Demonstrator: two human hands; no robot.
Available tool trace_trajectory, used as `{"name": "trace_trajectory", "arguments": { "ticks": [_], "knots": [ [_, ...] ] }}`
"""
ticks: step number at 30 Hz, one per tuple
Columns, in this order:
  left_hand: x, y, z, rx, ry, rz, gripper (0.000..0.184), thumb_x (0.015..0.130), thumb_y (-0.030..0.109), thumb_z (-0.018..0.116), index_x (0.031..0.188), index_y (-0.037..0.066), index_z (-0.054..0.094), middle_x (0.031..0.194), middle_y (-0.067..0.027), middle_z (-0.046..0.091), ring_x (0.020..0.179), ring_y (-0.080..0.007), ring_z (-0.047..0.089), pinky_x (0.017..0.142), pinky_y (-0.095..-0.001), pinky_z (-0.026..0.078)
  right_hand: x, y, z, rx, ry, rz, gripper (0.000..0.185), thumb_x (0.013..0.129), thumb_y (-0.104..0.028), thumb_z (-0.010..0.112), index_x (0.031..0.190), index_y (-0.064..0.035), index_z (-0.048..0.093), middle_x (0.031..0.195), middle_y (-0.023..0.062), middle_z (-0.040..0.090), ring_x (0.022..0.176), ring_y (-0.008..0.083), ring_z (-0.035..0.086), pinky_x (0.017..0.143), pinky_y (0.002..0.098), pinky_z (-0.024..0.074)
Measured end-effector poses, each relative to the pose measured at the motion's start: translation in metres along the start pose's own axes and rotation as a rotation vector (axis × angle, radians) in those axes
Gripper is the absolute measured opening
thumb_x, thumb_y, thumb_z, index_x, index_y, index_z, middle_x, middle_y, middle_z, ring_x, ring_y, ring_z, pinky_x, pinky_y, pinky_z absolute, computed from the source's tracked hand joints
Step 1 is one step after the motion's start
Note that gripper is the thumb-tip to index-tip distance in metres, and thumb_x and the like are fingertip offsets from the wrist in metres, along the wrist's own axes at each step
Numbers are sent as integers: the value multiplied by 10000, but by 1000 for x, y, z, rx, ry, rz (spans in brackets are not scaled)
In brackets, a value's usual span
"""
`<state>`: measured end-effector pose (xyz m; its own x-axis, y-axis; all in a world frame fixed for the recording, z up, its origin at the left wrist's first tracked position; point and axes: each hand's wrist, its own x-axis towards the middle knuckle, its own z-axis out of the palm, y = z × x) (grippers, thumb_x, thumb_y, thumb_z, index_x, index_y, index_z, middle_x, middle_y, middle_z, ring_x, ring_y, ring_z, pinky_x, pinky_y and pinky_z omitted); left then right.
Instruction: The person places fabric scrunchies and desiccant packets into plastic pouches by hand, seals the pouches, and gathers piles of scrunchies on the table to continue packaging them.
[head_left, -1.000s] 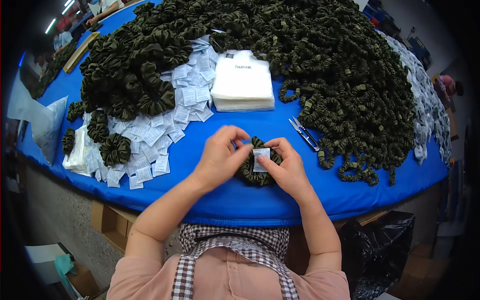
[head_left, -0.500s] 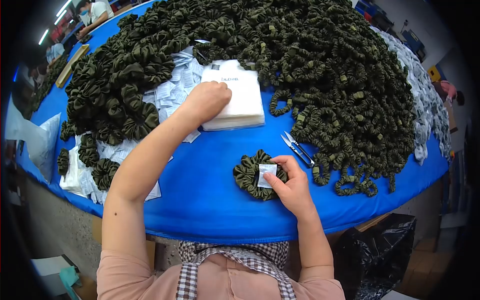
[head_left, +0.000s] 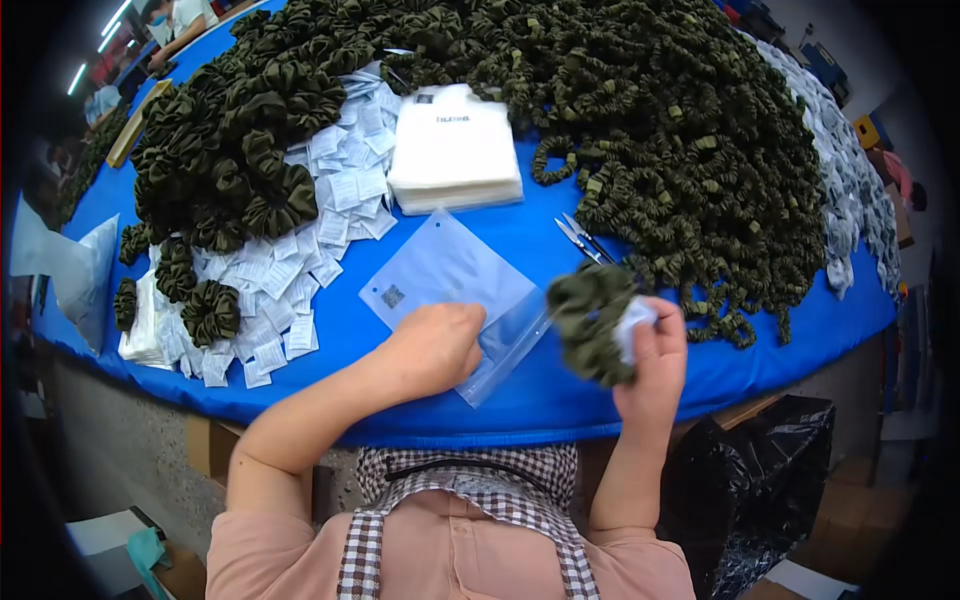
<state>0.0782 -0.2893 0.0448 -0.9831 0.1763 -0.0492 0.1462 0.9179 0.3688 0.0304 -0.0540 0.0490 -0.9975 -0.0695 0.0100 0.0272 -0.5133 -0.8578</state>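
My left hand (head_left: 435, 345) is closed, its fingers pinching a clear zip-lock bag (head_left: 440, 265) laid flat near the table's front edge. The bag's zip strip faces toward the lower right. Raised to the right of it, my right hand (head_left: 655, 350) grips a dark green scrunchie (head_left: 590, 320), blurred by motion, together with a small white packet (head_left: 632, 330) pressed under the thumb. A pair of thread snips (head_left: 583, 238) lies just behind the scrunchie. Beyond the bag stands a stack of flat plastic bags (head_left: 455, 160) with printing on top.
Full scrunchies (head_left: 260, 120) are heaped at the left and tightly gathered ones (head_left: 690, 180) at the right of the blue table (head_left: 330, 390). White packets (head_left: 270, 300) spread on the left. A black plastic bag (head_left: 765, 490) hangs below at right. A person (head_left: 185, 25) sits far left.
My left hand has come from the bag stack toward the front edge with a zip-lock bag. My right hand has lifted the scrunchie and packet and moved right.
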Motion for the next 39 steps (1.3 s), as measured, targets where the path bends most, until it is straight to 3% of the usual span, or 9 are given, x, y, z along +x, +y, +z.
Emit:
{"name": "trace_trajectory", "arguments": {
  "ticks": [2,7,13,17,18,23,27,32,39],
  "knots": [
    [-9,1,12,-226,8,5,72,790,73,549,802,2,549,806,-128,596,535,-293,544,538,-381,473,-24,-7,8,-387,-212,156,256,856,-32,631,1097,-11,549,998,126,641,791,160,622,696,237,515],
    [-22,6,8,-655,8,-223,68,764,52,577,813,21,540,837,-104,589,570,-254,515,546,-348,435,-30,13,0,-814,-277,95,278,828,20,635,1094,-8,558,979,111,637,836,155,606,695,248,502],
    [-25,11,4,-539,260,-22,85,745,20,589,802,54,536,900,-109,585,619,-220,488,549,-293,404,-40,23,31,-852,-283,41,284,812,-7,668,1081,-9,577,965,105,644,811,171,610,695,263,502],
    [-32,18,4,-422,271,-64,179,783,96,631,960,71,624,1133,-128,561,840,-227,511,703,-284,401,-36,57,36,-1026,-318,-390,264,810,-96,694,1053,-40,607,908,103,656,688,208,588,643,296,498],
    [-37,20,6,-424,270,-71,179,783,96,631,960,71,624,1133,-128,561,840,-227,511,703,-284,401,-35,57,37,-1025,-323,-385,264,810,-96,694,1053,-40,607,908,103,656,688,208,588,643,296,498],
    [-57,31,17,80,403,107,447,815,266,667,1237,134,600,1367,-164,446,1116,-298,477,929,-413,360,-25,56,46,-1244,-300,-641,217,799,-93,687,1007,-62,633,882,85,639,682,232,580,645,312,499],
    [-61,21,34,193,386,40,696,754,397,711,1388,207,495,1504,-187,296,1331,-361,294,1029,-624,142,-8,54,37,-1294,-238,-563,120,793,-74,671,911,-67,646,836,61,608,667,220,566,622,309,487],
    [-46,12,33,290,428,-81,651,765,380,702,1368,224,513,1525,-220,252,1410,-377,188,1040,-669,53,-11,58,29,-1420,-411,-537,71,789,-31,665,858,-43,651,765,69,588,623,194,533,601,290,459],
    [-11,18,32,368,517,-207,616,779,321,697,1359,216,515,1525,-240,229,1414,-392,170,1015,-694,85,-39,39,28,-1330,-427,-394,104,767,-9,669,863,-38,640,751,79,577,622,206,538,583,299,456]
  ]
}}
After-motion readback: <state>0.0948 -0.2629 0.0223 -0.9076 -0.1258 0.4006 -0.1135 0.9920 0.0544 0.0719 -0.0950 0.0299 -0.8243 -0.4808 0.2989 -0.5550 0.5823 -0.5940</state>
